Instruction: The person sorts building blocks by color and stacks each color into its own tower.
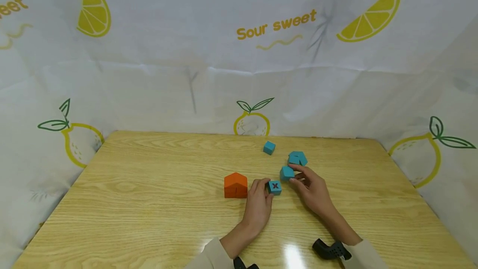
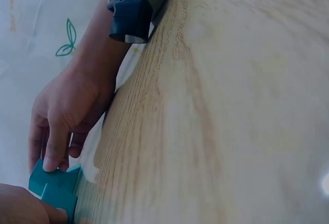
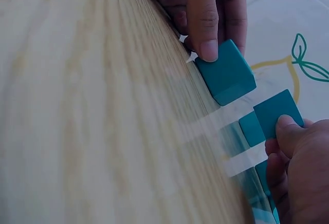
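Observation:
Near the middle of the table, my left hand pinches a blue block marked with a dark red X on its top. Just beyond and to the right, my right hand grips a second blue block between thumb and fingers. A small space separates these two blocks in the head view. The right wrist view shows the left thumb on one block and the right thumb against the flat face of the other. Behind the right fingers lies a cluster of blue blocks.
Orange blocks sit together, forming a house-like outline, left of my left hand. One lone blue block lies near the far edge of the wooden table. A white cloth printed with lemons hangs behind.

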Motion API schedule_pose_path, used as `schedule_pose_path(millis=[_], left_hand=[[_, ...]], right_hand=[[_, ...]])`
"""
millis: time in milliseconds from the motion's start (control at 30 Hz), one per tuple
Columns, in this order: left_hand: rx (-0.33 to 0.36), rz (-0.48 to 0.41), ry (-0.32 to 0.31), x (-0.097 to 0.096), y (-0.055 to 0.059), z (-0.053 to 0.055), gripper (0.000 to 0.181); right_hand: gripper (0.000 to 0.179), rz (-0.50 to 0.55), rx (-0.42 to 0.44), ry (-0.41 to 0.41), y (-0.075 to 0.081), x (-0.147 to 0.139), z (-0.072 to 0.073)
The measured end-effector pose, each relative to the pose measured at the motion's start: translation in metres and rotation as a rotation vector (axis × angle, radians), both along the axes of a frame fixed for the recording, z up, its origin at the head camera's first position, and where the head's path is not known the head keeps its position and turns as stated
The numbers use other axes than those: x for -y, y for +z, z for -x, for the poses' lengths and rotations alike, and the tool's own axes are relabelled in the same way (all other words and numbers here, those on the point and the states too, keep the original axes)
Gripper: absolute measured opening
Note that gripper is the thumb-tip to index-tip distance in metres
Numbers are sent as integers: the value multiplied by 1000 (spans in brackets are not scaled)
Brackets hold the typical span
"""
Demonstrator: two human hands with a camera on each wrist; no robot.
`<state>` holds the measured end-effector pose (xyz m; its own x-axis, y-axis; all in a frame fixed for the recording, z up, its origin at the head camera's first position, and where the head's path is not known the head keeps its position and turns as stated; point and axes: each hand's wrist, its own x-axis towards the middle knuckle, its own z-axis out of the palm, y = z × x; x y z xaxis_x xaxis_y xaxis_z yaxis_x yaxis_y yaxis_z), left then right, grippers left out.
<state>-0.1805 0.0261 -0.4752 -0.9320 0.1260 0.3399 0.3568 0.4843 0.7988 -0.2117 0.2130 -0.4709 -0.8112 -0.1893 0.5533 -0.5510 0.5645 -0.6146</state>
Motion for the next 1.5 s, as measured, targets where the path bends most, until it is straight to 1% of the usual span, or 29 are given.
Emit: schedule_pose_path(millis=[200,333,600,700,933,1000,1133,1300,1500], left_hand=[[-14,1,3,0,0,0,36],[-32,4,7,-1,-1,0,36],[-24,-7,1,0,1,0,36],[-36,-5,3,0,0,0,36],[-30,8,11,0,0,-1,36],[-29,10,9,0,0,-1,36],[-39,12,8,0,-1,-1,35],[-50,12,7,1,-2,-1,35],[-28,10,8,1,0,-1,35]], right_hand=[[46,9,21,8,-4,-9,-4],[48,-7,15,8,-4,-11,-9],[48,2,24,38,-4,-9,-12],[48,12,37,54,0,-5,-14],[43,11,67,109,24,7,-27],[41,-1,79,117,28,8,-29],[41,-18,91,132,29,8,-30],[41,-25,80,139,27,8,-29],[41,-30,98,131,28,8,-29]])
